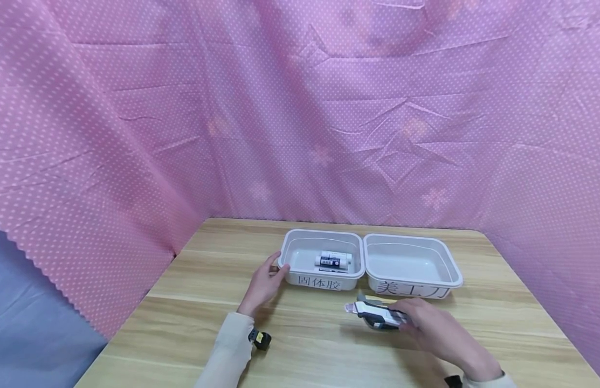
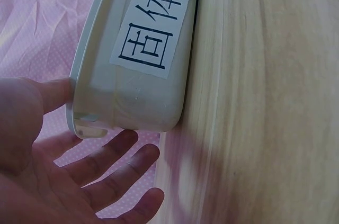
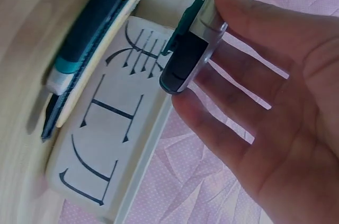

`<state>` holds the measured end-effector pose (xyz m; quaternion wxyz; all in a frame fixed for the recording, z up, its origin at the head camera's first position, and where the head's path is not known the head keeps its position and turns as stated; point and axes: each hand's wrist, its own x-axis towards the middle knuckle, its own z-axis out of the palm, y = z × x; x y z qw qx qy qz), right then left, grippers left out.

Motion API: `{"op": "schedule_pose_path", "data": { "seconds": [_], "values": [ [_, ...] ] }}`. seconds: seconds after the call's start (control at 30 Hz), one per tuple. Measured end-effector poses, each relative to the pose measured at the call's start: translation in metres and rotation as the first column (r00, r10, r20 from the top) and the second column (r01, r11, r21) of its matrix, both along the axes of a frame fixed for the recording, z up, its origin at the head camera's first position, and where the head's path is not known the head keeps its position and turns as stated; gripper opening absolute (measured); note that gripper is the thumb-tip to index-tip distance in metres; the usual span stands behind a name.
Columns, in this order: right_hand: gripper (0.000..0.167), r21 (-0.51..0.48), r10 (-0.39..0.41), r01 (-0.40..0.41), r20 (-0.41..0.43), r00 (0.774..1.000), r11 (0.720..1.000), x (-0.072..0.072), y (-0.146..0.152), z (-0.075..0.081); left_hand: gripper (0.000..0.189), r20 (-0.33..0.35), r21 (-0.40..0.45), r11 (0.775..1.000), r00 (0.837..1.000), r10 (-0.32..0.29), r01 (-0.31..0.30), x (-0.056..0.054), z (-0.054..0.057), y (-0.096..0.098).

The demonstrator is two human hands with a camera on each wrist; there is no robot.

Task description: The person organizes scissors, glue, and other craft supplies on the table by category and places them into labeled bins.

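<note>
Left hand (image 1: 262, 286) on left bin (image 1: 302, 252), white-and-black utility knife (image 1: 373, 310) in right hand (image 1: 439, 331).

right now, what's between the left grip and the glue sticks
The left wall of the tub, then a bare stretch of its floor, in the head view.

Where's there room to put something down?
There's bare table left of the left hand, right of the right box, and between the two hands in front of the left box. The right box looks empty too. It's crowded in front of the right box: the right hand holds a knife there, with more tools close by.
</note>
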<state>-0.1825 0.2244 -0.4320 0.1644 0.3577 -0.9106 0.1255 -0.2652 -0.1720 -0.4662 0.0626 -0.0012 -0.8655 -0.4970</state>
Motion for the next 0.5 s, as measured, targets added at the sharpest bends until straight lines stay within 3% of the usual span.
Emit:
{"op": "schedule_pose_path", "data": {
  "seconds": [0.23, 0.5],
  "values": [
    [0.041, -0.048, 0.036, -0.037, -0.023, 0.999, 0.998, -0.005, -0.008, 0.015, 0.063, 0.005, 0.0, 1.0, 1.0, -0.004, 0.004, 0.0, 0.0, -0.001],
    [0.045, -0.066, -0.006, 0.001, -0.074, 0.997, 0.998, -0.009, -0.013, 0.033, 0.062, -0.003, 0.005, 1.0, 1.0, -0.001, 0.001, 0.0, 0.0, 0.0]
  ]
}}
